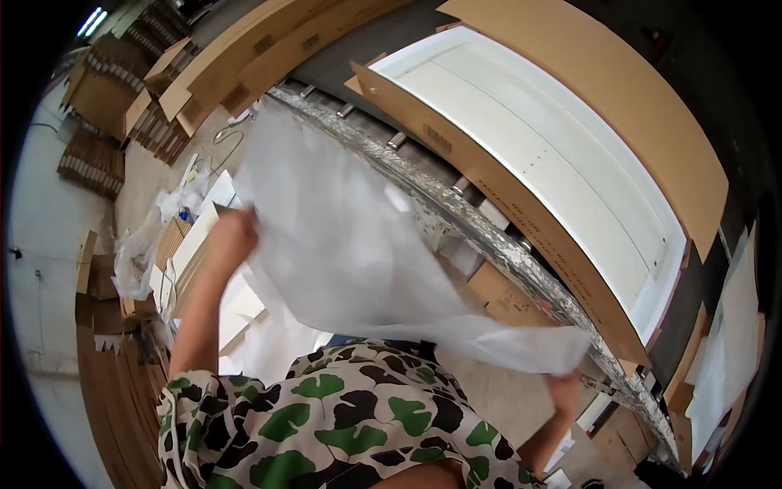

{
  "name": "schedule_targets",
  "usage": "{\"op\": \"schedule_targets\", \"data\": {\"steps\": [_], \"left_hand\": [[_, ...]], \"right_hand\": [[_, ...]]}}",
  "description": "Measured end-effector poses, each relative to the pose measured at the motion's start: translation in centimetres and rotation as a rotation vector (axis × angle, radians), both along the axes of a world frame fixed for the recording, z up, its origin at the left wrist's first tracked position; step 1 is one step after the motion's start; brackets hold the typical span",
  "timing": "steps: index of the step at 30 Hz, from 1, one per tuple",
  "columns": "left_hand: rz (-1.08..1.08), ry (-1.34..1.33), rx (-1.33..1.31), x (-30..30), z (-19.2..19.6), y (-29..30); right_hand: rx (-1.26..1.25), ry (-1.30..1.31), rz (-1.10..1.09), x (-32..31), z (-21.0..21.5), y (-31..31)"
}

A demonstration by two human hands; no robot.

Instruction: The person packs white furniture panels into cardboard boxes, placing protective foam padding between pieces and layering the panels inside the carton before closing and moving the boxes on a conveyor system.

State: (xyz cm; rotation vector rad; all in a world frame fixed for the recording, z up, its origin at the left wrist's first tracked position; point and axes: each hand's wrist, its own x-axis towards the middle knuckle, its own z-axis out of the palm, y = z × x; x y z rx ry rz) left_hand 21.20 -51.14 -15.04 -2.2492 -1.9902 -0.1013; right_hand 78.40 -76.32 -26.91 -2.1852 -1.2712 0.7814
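A thin, translucent white packing sheet (342,261) hangs stretched in front of my body, partly blurred by motion. My left hand (234,235) is closed on its left edge. At the lower right, my right hand (562,386) grips the sheet's other end, which is bunched near the fingers. Beyond the sheet, a long open cardboard box (489,183) lies on a roller conveyor (456,200). Inside the box sit white flat panels (538,155) framed by white foam edging (660,220). The box's far flap (619,90) is folded outward.
Stacks of flat cardboard (110,73) stand at the far left, with more cardboard (122,416) along the left wall. Crumpled clear plastic (138,253) and white boards (195,244) lie near my left arm. Another translucent sheet (729,334) hangs at the right.
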Motion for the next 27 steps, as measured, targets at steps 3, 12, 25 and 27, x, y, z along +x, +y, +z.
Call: {"op": "schedule_targets", "data": {"steps": [3,12,25,27], "left_hand": [[-0.257,-0.638,0.597,5.2,7.8,2.9],[-0.490,-1.068,0.503,21.2,17.3,9.9],[-1.022,-0.183,0.703,41.1,9.3,29.2],[-1.004,-0.080,0.382,41.8,6.4,32.4]], "right_hand": [[0.477,0.037,-0.881,6.2,1.3,-5.9],[1.028,-0.417,-1.290,15.3,8.6,-14.1],[0.093,-1.324,-0.894,45.1,13.7,2.4],[-0.127,-1.174,-0.708,40.5,12.7,7.9]]}}
